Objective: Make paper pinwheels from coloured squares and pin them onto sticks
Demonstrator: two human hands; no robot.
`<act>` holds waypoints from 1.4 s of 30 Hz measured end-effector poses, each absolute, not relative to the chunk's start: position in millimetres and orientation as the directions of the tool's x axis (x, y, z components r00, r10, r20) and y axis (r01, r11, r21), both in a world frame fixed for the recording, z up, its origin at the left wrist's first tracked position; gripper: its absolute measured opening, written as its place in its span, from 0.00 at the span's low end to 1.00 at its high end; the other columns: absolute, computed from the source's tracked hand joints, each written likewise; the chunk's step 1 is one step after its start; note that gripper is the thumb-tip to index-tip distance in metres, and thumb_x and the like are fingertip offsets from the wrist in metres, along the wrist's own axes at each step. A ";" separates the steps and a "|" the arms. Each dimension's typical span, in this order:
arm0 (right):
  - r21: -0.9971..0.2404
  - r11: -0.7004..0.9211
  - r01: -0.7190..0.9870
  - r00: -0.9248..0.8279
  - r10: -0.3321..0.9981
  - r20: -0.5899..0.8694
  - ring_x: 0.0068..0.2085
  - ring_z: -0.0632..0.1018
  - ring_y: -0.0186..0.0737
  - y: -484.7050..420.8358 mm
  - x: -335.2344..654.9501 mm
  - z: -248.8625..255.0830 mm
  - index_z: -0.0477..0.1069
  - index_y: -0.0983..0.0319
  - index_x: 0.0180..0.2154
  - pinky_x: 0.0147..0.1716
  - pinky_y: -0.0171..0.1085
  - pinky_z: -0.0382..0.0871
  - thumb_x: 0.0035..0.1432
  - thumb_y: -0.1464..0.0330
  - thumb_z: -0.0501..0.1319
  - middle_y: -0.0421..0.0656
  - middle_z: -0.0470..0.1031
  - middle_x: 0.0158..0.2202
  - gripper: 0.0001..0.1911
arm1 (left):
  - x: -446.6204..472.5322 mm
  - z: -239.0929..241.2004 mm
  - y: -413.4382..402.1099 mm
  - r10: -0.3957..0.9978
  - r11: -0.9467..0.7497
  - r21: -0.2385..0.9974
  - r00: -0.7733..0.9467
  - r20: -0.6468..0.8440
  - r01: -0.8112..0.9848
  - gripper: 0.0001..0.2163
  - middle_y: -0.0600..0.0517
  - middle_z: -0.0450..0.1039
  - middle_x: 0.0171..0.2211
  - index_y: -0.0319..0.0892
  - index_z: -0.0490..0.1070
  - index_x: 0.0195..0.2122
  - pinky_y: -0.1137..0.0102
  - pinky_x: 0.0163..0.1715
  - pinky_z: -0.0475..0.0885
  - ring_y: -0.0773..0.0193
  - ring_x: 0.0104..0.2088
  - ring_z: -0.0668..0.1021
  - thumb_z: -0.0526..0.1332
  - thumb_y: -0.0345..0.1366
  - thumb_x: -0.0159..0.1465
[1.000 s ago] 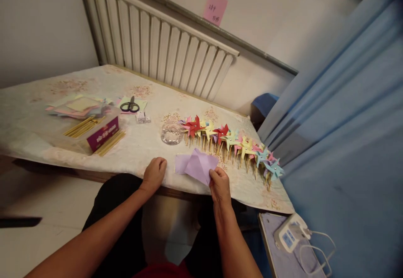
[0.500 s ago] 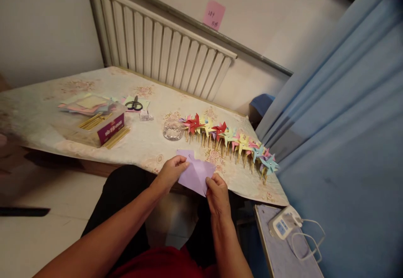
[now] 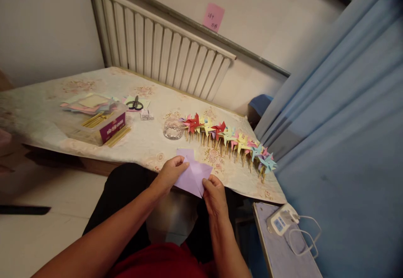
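Observation:
A square of purple paper [image 3: 192,176], with slits running in from its corners, is stretched between my two hands at the table's front edge. My left hand [image 3: 172,169] pinches its upper left side, thumb on top. At the lower right side, my right hand [image 3: 215,192] grips it between thumb and fingers. Just beyond the paper lies a round clear container [image 3: 173,132] of small shiny pieces. To its right stretches a row of paper pinwheels [image 3: 227,134] on thin sticks, in red, yellow, pink, purple and blue.
On the left, a clear box with a purple label [image 3: 112,130] holds wooden sticks; more sticks [image 3: 119,137] lie beside it. Coloured paper sheets [image 3: 91,103], black scissors [image 3: 134,103] and small white boxes [image 3: 146,115] sit behind. A white power adapter [image 3: 282,220] with cable rests at lower right.
My right hand has shifted slightly left with its side of the purple paper, and the paper lies a little flatter. My left hand keeps its pinch.

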State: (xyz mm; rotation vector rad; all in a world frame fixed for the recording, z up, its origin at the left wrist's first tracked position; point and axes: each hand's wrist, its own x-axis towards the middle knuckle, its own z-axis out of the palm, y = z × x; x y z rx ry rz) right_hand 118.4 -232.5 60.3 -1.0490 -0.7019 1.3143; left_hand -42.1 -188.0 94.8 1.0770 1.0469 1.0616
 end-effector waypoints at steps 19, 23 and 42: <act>-0.924 -0.071 -0.375 0.146 0.980 -0.134 0.32 0.78 0.42 -230.3 115.3 69.4 0.81 0.63 0.36 0.38 0.40 0.72 0.43 0.60 0.73 0.42 0.81 0.30 0.18 | -39.2 92.0 -187.2 0.976 0.130 0.989 0.185 -0.115 -0.073 0.17 0.60 0.57 0.20 0.44 0.57 0.23 0.74 0.21 0.52 0.71 0.21 0.60 0.62 0.49 0.53; -0.929 -0.079 -0.361 0.178 0.972 -0.152 0.32 0.79 0.42 -229.3 115.0 67.3 0.80 0.63 0.36 0.39 0.40 0.72 0.44 0.60 0.72 0.42 0.82 0.31 0.17 | -37.6 94.0 -190.0 0.975 0.123 0.991 0.191 -0.112 -0.046 0.16 0.60 0.56 0.20 0.43 0.57 0.23 0.73 0.23 0.53 0.71 0.22 0.60 0.62 0.48 0.53; -0.950 -0.072 -0.303 0.245 0.958 -0.150 0.30 0.78 0.42 -230.4 109.8 64.4 0.80 0.64 0.36 0.35 0.38 0.71 0.44 0.61 0.69 0.42 0.81 0.29 0.17 | -38.9 88.5 -192.9 0.959 0.192 0.975 0.231 -0.161 -0.116 0.17 0.58 0.61 0.22 0.42 0.62 0.26 0.74 0.22 0.54 0.71 0.22 0.62 0.63 0.51 0.54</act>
